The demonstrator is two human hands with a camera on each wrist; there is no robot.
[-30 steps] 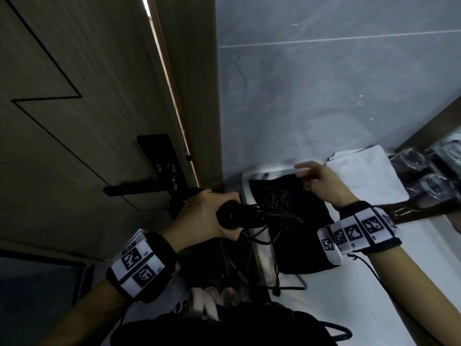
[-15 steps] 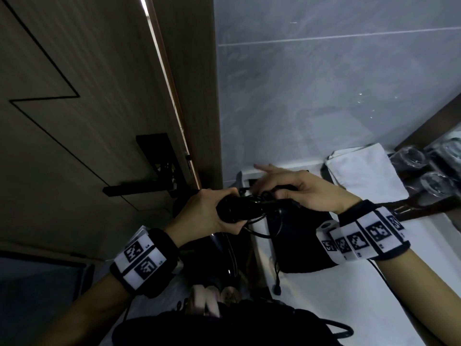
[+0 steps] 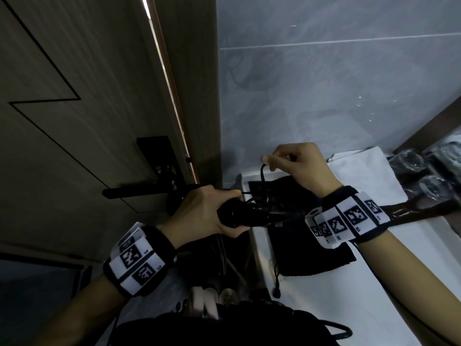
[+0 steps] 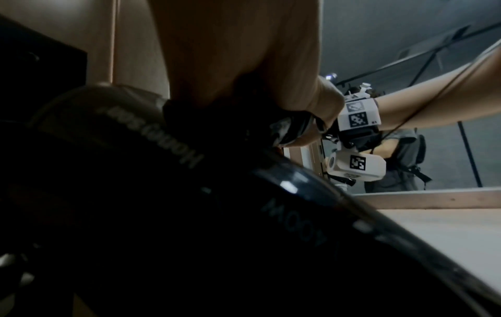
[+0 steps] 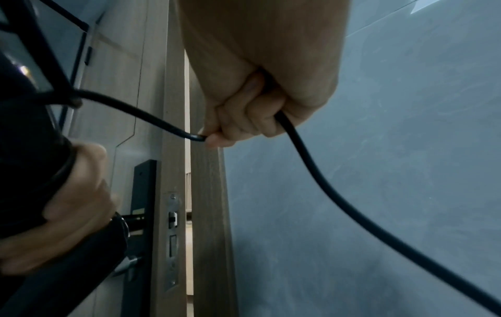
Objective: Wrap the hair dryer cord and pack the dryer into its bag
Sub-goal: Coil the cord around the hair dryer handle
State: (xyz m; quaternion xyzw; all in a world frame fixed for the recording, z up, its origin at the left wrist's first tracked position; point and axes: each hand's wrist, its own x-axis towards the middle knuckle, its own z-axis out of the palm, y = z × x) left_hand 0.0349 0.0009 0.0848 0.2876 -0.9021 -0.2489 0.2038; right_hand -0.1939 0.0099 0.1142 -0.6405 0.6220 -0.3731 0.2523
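At the far left a wooden door (image 3: pixel 74 121) with a black lever handle (image 3: pixel 139 192) is seen, standing slightly ajar beside a grey tiled wall (image 3: pixel 324 96). Just right of the handle, the left hand (image 3: pixel 202 211) is clenched around the grip of the black hair dryer (image 3: pixel 239 216), its fingers curled fully about the barrel; in the left wrist view the dryer's dark body (image 4: pixel 189 214) fills most of the picture and printed lettering can be made out on it, though it is too blurred to be read. Several turns of the black cord (image 3: pixel 262 186) are seen bunched at the dryer's end. Further right and higher, the right hand (image 3: pixel 296 163) is closed on the cord, which is pinched between thumb and curled fingers (image 5: pixel 244 120); one length runs down to the dryer and another trails away below the wrist. Beneath both hands the black bag (image 3: pixel 306 255) is laid flat on the white counter (image 3: pixel 374 283), its drawstring dangling over the edge. A folded white cloth (image 3: pixel 361 176) and upturned glasses (image 3: pixel 409 161) are placed at the far right.
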